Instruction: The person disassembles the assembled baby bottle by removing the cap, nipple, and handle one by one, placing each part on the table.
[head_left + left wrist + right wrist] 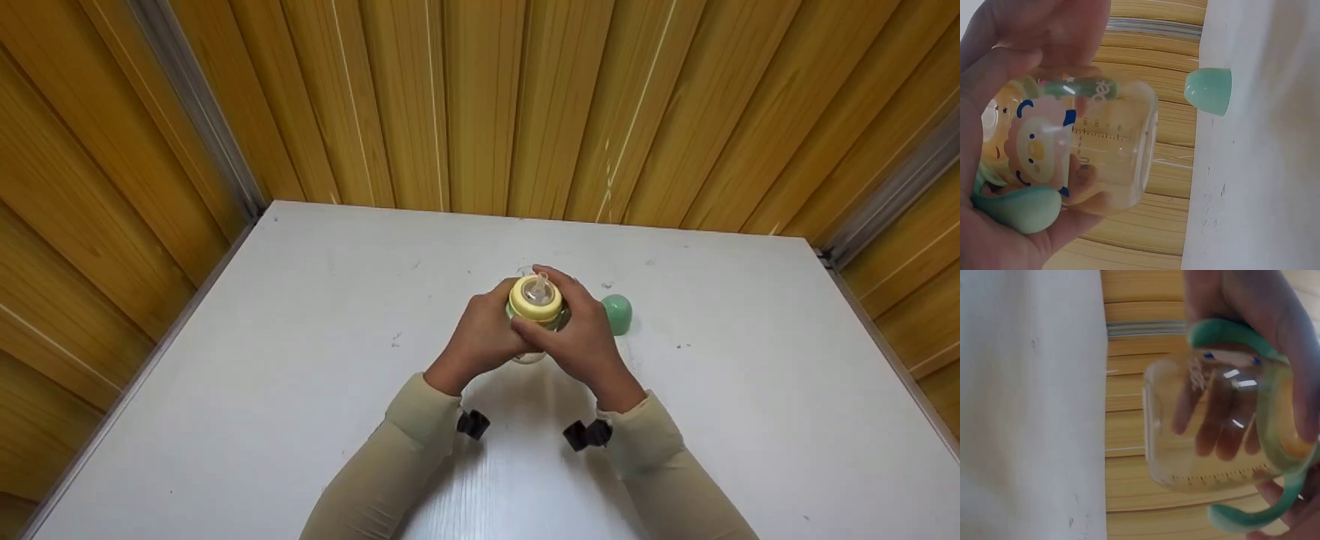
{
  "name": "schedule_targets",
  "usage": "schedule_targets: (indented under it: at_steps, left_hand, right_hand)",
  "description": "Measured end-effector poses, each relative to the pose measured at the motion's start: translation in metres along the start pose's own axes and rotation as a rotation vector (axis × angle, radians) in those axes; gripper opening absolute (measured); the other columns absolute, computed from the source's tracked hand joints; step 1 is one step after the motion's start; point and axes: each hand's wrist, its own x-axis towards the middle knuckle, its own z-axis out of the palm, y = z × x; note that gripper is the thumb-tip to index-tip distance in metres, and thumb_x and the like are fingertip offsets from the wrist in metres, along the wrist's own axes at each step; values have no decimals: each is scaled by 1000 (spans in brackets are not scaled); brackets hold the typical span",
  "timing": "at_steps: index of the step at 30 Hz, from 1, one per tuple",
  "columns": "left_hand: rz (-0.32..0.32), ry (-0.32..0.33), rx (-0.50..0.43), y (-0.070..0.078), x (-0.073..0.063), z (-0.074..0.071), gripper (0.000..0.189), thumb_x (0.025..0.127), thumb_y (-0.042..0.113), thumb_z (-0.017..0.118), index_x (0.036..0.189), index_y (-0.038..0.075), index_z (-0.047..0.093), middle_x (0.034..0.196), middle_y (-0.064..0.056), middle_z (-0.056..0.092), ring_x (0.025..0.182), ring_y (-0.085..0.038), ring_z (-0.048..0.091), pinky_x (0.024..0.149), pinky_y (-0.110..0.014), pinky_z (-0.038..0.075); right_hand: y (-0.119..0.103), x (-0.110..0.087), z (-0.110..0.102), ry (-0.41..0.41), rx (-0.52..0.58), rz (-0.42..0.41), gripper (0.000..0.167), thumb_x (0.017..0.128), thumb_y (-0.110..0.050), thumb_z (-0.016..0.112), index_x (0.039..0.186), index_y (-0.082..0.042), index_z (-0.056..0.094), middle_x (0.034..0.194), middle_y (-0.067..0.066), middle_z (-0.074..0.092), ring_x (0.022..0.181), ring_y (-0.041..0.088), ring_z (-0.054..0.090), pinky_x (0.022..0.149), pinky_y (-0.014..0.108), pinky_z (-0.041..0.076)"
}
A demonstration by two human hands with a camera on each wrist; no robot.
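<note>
A clear baby bottle [1114, 152] with a cartoon print and measuring marks is held above the table between both hands. In the head view its yellow collar ring [535, 309] and clear teat [541, 283] point up. My left hand [484, 330] grips the bottle from the left side. From the right, my right hand [583, 337] holds it too, thumb across the front near the ring. Green curved handles [1247, 517] stick out beside the fingers in the wrist views. A green domed cap [617, 315] stands on the table just right of the right hand.
The white tabletop [300, 337] carries small scuff marks. Yellow wood-patterned panels [480, 112] rise behind it and at both sides, with grey metal posts [199, 105] in the corners. Dark wrist devices [474, 424] hang under the sleeves.
</note>
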Motion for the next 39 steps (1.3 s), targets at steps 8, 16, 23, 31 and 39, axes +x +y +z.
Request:
schedule_targets:
  at_steps: [8, 16, 23, 31, 39]
  left_hand:
    - [56, 69, 113, 2, -2, 11, 72, 75, 35, 82, 134, 7, 52, 122, -6, 67, 108, -17, 66, 92, -32, 53]
    - [102, 91, 92, 0, -3, 13, 74, 71, 37, 85, 131, 7, 53, 120, -4, 67, 108, -14, 65, 91, -30, 53]
    - [119, 74, 52, -1, -3, 12, 71, 70, 35, 85, 129, 10, 55, 115, -1, 67, 103, -12, 66, 87, -28, 54]
    - [72, 24, -12, -5, -2, 9, 74, 65, 27, 87, 131, 17, 56, 116, 3, 68, 102, -9, 63, 86, -29, 52]
    - [53, -46, -147, -14, 1, 5, 69, 64, 27, 87, 127, 21, 60, 113, 8, 68, 101, -8, 61, 88, -30, 51]
  right_hand:
    - [-2, -2, 11, 119, 6, 60, 66, 74, -47, 81, 126, -16, 57, 121, 0, 65, 111, 17, 61, 96, 41, 50]
    - [-4, -3, 10, 152, 32, 20, 61, 70, -45, 84, 119, -16, 61, 111, -1, 70, 103, 14, 65, 88, 38, 53]
    - [-4, -4, 7, 181, 14, -65, 57, 68, -38, 87, 116, -17, 65, 109, 0, 71, 99, 14, 67, 88, 38, 52]
    - [-1, -2, 4, 135, 35, -159, 54, 68, -29, 88, 115, -13, 66, 110, 0, 70, 100, 17, 67, 115, 34, 32]
    - [0, -2, -4, 2, 108, -95, 58, 66, -26, 90, 118, -17, 66, 110, -2, 70, 109, 16, 64, 107, 33, 42]
